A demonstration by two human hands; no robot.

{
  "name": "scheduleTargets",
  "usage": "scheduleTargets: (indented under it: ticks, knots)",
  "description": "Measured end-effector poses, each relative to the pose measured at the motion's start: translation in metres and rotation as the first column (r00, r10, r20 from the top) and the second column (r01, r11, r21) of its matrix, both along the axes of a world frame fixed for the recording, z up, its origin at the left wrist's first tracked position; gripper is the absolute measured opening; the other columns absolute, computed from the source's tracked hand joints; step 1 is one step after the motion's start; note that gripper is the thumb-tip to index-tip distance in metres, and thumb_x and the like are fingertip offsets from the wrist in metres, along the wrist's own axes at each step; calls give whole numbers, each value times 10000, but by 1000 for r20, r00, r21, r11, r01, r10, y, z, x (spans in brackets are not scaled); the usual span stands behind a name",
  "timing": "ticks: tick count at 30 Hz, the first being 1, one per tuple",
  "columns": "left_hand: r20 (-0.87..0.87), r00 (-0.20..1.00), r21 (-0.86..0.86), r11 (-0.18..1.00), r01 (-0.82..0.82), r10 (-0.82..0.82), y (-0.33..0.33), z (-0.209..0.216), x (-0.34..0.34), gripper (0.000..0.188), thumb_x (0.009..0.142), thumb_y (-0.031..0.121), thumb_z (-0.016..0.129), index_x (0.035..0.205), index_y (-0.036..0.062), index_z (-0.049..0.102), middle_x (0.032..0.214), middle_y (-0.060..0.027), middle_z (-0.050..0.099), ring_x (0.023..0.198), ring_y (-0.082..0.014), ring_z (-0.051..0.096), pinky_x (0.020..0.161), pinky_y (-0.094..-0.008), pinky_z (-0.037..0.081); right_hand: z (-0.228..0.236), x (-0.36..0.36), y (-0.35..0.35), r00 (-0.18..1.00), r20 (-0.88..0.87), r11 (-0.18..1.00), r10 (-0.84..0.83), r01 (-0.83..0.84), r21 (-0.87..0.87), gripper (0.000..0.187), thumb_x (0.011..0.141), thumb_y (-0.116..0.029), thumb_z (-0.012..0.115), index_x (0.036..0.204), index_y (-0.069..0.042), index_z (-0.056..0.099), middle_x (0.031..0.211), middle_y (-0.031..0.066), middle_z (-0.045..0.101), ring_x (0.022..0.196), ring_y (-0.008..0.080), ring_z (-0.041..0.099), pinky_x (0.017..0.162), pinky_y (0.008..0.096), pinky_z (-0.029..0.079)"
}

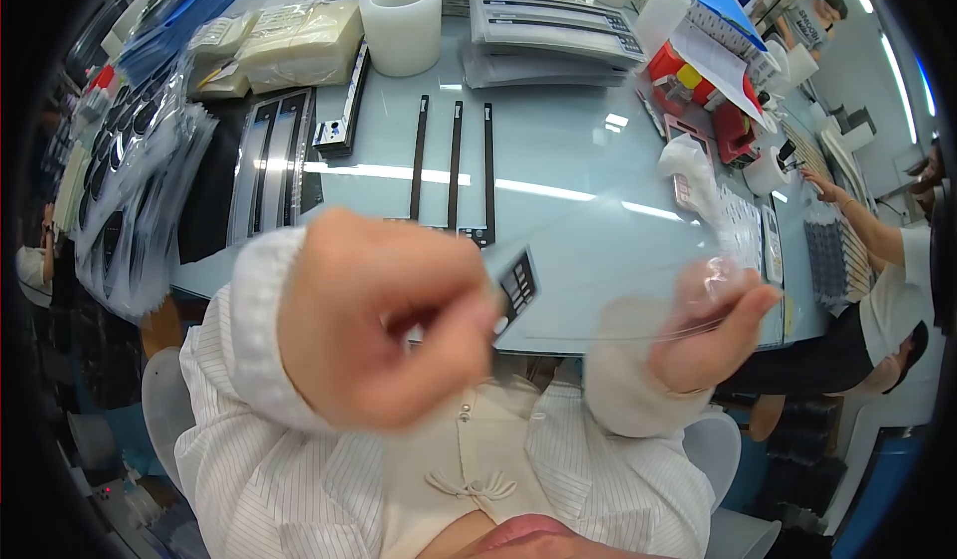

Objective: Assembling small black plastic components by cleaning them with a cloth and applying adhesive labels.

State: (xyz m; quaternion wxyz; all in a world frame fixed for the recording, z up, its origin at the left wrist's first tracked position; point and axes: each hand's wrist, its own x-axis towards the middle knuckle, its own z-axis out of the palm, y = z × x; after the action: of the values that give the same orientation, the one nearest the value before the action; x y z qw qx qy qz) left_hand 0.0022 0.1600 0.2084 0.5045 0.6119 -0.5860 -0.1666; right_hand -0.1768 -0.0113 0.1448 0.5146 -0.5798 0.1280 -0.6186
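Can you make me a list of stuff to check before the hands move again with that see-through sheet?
1. Left hand pinches the sheet's end where the small black keypad piece sits: ok, though the hand is blurred.
2. Right hand pinches the other end of the clear film sheet: ok.
3. Sheet is held up off the glass table: ok.
4. Sheet is flat, without wrinkles: cannot tell, too see-through.
5. Three black strips lie side by side on the table, apart from the sheet: ok.
6. Co-worker's arm at the right stays away from the sheet: ok.
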Motion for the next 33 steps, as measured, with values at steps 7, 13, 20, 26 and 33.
scheduleTargets:
  ticks: [7,13,20,26,33]
  knots:
    - [-641,705,346,934,-87,303,-4,-89,100,316,949,228,529,736,12,619,495,-22,498,372,-85,374,382,-233,271,-3,-80,-72,915,-97,919,-392,395,17,522,1034,-452,397,641,-109,408,589,11,384,535,113,349,515,260,263]
    - [-761,499,418,902,-110,414,7,-133,105,301,962,286,498,877,22,614,501,-30,490,364,-113,402,373,-244,311,-9,-83,-71,835,-103,838,-541,545,19,529,1021,-449,429,611,-115,419,570,4,382,516,105,346,501,271,244]
    - [-858,320,466,871,155,402,-17,-157,52,258,964,262,579,1117,54,595,598,-11,540,448,-116,478,438,-235,356,-7,-66,-64,890,-149,900,-430,436,7,518,1036,-441,397,643,-104,396,595,16,372,546,121,332,525,259,255]
    - [-883,226,456,863,215,411,-55,-154,17,388,988,351,555,1265,80,525,717,-31,634,531,-121,575,487,-243,444,-1,-62,-52,890,-97,894,-445,447,2,535,1039,-444,380,612,-122,381,555,15,358,502,110,333,503,259,234]
    - [-926,308,369,704,607,220,-37,-133,-5,492,968,357,579,1317,16,513,840,-111,668,618,-139,623,511,-248,494,2,-68,-36,980,-108,985,-167,171,30,525,1044,-436,372,632,-111,389,580,7,352,517,123,305,535,265,262]
